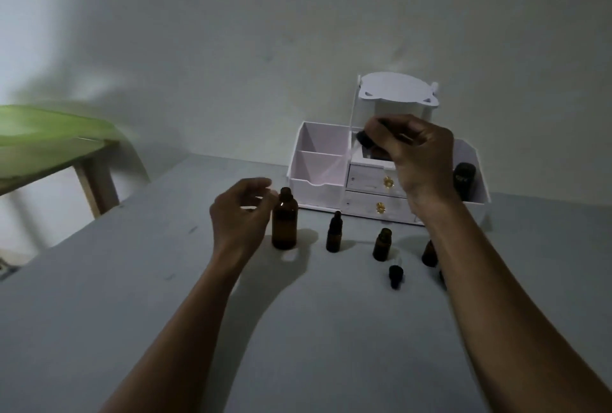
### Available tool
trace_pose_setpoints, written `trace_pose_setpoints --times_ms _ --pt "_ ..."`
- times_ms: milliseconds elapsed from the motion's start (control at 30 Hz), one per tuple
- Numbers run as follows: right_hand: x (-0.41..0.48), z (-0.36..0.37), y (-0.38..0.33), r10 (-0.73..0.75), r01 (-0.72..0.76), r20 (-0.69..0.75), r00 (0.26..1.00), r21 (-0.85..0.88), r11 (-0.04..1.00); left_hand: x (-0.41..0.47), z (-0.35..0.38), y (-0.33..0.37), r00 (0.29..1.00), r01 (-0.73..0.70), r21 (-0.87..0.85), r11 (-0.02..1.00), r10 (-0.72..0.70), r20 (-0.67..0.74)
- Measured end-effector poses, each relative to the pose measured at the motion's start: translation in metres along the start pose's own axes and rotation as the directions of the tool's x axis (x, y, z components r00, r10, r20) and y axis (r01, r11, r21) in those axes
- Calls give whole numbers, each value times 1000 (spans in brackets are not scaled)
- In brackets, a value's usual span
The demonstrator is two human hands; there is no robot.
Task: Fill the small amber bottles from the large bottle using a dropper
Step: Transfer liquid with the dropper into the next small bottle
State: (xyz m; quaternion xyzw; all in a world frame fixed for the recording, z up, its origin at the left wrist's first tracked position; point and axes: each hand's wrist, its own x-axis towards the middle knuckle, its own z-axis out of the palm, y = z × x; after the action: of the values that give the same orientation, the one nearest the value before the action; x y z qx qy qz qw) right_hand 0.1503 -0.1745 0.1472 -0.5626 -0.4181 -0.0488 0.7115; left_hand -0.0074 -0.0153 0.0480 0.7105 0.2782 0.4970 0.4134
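Large bottle (pixel 284 223) stands upright on the table (pixel 165 280), long axis vertical, neck uncapped. We see the left hand (pixel 240 213) just left of the large bottle, fingers loosely curled with nothing visible in them, fingertips level with the neck. Whether they touch it we cannot tell, as it is blurred. Up and well to the right of the large bottle, the right hand (pixel 417 154) pinches the dropper (pixel 363 140) by its black bulb between thumb and fingertips, held in the air. The glass tube is too faint for us to say where the tip points. We judge the coming move turns on this: the open neck lies down and left of the dropper, so the right hand must cross leftward and bring the tube vertical over the mouth, while the nearer left hand can steady the body. Right of the large bottle, in a row, stand a capped small bottle (pixel 333 235), an uncapped small bottle (pixel 382 245), and a third small bottle (pixel 429 253) half hidden by the right forearm. A loose dropper cap (pixel 395 276) lies nearer us than that row. Behind the large bottle, to its right, sits the white organizer (pixel 314 160).
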Motion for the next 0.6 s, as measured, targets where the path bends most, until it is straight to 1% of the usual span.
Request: trace_pose_setpoints --times_ms 33,100,167,233,333,467,600 --pt "-1 8 3 7 -7 0 1000 14 1000 3 -4 -10 998 59 -28 998 -59 26" --pt "0 21 9 28 -28 5 1000 37 999 3 -8 -25 976 175 -109 979 -158 147" --pt "1 32 14 43 -43 22 999 38 998 -1 -7 -33 939 250 -170 953 -196 284" --pt "0 41 19 52 -53 39 998 26 998 -5 -4 -37 911 286 -195 938 -202 361" --pt "0 49 25 44 -43 67 997 -26 999 -6 -2 -39 902 246 -164 955 -164 399" --pt "3 56 28 39 -24 127 991 -116 993 -4 -3 -41 906 260 -162 952 -182 383" --pt "6 68 27 -16 62 209 978 -219 974 -4 -3 -41 902 256 -150 955 -181 391"
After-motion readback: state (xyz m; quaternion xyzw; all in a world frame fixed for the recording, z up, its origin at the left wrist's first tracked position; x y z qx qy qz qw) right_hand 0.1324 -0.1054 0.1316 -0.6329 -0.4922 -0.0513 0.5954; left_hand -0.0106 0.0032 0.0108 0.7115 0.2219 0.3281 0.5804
